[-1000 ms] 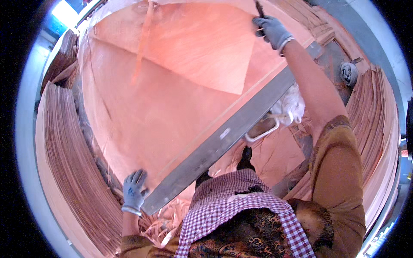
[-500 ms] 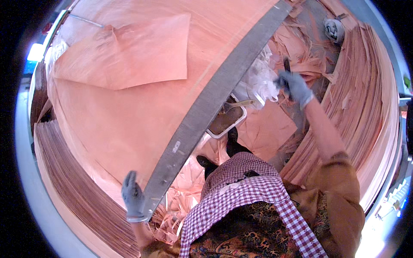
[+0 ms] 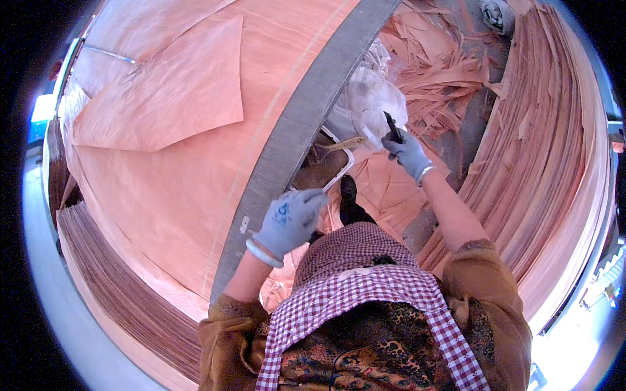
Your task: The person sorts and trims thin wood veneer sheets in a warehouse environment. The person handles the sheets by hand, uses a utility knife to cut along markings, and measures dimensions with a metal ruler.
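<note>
My right hand [image 3: 408, 155], in a pale grey glove with dark fingertips, is closed around a slim black tool [image 3: 392, 127] that points up and away. What kind of tool it is I cannot make out. My left hand [image 3: 290, 221], gloved too, is over the grey edge strip [image 3: 261, 179], close to the white-rimmed tray [image 3: 340, 171]. Its fingers are partly hidden and smeared. A wooden-handled tool [image 3: 345, 144] lies across the tray, which has brown contents. To the left spreads a large pinkish wood veneer sheet [image 3: 176, 195], with a smaller veneer piece [image 3: 169, 91] on top.
Crumpled clear plastic [image 3: 372, 104] lies beyond the tray. Torn veneer scraps [image 3: 443, 78] cover the floor at the far right. A tall veneer stack [image 3: 528, 150] stands to the right, another stack [image 3: 124, 287] at the lower left. A white roll [image 3: 497, 16] sits at the back.
My left hand has moved right and away from me, from the near end of the strip to beside the tray. My right hand, with the black tool, has come nearer and left.
</note>
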{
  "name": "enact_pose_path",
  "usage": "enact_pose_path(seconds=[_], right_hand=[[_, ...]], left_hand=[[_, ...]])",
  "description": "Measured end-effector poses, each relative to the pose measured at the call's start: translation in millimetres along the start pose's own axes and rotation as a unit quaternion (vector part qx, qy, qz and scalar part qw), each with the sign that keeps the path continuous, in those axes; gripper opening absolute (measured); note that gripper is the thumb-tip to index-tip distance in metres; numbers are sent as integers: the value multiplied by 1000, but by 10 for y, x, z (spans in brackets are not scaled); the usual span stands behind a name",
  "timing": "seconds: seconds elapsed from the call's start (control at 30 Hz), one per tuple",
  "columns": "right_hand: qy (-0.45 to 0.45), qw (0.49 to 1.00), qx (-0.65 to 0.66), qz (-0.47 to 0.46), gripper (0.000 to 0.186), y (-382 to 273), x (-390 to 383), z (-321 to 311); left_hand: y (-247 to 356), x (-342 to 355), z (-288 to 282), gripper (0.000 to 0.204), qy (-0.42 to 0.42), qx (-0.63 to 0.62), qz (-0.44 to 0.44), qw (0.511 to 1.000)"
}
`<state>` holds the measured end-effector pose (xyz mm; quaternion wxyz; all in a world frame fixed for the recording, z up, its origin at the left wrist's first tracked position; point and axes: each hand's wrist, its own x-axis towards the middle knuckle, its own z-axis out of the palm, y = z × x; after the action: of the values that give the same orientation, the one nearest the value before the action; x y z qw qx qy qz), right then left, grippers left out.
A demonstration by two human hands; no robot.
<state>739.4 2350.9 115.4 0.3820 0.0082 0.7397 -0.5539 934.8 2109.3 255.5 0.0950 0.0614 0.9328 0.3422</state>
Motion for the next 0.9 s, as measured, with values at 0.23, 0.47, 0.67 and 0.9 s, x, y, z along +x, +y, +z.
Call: enact_pose_path(seconds=[0.23, 0.47, 0.67, 0.9], right_hand=[[-16, 993, -80, -89, 31, -39, -107, -128], [54, 966, -242, -74, 32, -48, 131, 150], [-156, 972, -74, -161, 17, -945, -815, -301], [-130, 916, -333, -183, 18, -1984, -1648, -1510]], left_hand=[[45, 642, 232, 22, 81, -23, 3, 996], [71, 547, 279, 27, 26, -25, -55, 998], [283, 906, 130, 33, 168, -124, 41, 977], [531, 1135, 345, 18, -48, -239, 79, 967]])
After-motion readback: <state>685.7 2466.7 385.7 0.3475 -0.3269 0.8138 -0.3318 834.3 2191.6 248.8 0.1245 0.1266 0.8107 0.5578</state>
